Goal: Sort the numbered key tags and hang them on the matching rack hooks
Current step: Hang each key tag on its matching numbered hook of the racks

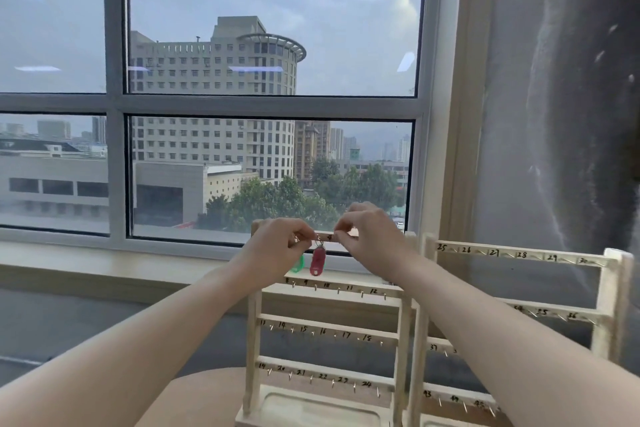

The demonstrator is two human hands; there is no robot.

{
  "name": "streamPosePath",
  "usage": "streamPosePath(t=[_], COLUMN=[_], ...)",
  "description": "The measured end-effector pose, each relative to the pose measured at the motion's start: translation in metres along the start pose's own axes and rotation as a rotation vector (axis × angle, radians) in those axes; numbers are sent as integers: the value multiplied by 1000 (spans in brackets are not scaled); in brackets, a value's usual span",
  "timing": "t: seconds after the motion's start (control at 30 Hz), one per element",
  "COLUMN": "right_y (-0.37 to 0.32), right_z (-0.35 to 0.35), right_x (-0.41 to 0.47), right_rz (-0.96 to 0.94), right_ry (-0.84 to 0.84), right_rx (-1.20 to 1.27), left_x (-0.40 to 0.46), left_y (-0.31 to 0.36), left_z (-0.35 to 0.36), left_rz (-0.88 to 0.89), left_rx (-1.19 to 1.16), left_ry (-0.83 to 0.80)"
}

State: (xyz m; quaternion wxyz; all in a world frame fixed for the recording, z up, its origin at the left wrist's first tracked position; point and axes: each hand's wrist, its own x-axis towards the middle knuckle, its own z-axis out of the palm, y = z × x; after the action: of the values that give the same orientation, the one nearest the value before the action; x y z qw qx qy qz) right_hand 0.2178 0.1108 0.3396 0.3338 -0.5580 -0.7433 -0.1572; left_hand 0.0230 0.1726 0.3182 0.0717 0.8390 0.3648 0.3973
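Both hands are raised to the top rail of the near wooden key rack [323,326], which stands on a round wooden bench [204,395] before the window [270,94]. The left hand [280,246] has its thumb and forefinger pressed together on the small metal ring at the head of the red key tag [318,261], holding it up at the rail so the ring can be worked over a hook. The right hand [367,236] pinches the rail, or a hook on it, just beside the handwritten 4; from this angle I cannot tell which, though it looks placed to steady the rack against the push of hanging.

The red tag hangs straight down from its ring, long axis vertical, rounded end pointing at the 8–12 rail below, flat face toward the camera. A green key tag [298,264] hangs likewise just to its left, half hidden behind the left wrist, and seems already on its hook.

The lower rails, numbered up to 24, show bare hooks. A second rack [519,288], numbered from 25, stands to the right, also with bare hooks.
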Motion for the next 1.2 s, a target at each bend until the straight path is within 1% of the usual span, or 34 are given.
streamPosePath(t=[0.07, 0.13, 0.27, 0.43, 0.53, 0.63, 0.73, 0.83, 0.9, 0.97, 1.1, 1.2], right_y=[0, 1, 15, 49, 74, 92, 105, 112, 115, 117, 120, 117], right_z=[-14, -30, -53, -68, -71, -73, -60, -28, -9, 4, 18, 25], right_x=[-7, -16, -45, -109, -153, -200, -254, -314, -347, -369, -384, -387], right_rz=[-86, -99, -27, 91, 193, 346, 510, 651, 719, 759, 749, 734], right_ry=[60, 81, 30, 6, -48, -91, -134, -297, -401, -462, -472, -457], right_rx=[-59, -63, -12, -9, -46, -14, -5, -21, -10, -27, -58, -8], left_x=[-3, -8, -22, -43, -58, -73, -93, -126, -150, -167, -183, -189], left_y=[6, 15, 37, 63, 80, 95, 105, 106, 105, 103, 104, 101], left_z=[-2, -2, 8, 52, 83, 121, 165, 219, 256, 285, 321, 333], left_rz=[-1, -2, 7, 32, 52, 52, 45, 54, 16, -44, -209, -279], left_rx=[11, -28, -114, -133, -115, -122, -116, -80, -91, -144, -278, -341], left_ry=[-43, -97, -221, -353, -453, -552, -647, -758, -826, -840, -866, -811])
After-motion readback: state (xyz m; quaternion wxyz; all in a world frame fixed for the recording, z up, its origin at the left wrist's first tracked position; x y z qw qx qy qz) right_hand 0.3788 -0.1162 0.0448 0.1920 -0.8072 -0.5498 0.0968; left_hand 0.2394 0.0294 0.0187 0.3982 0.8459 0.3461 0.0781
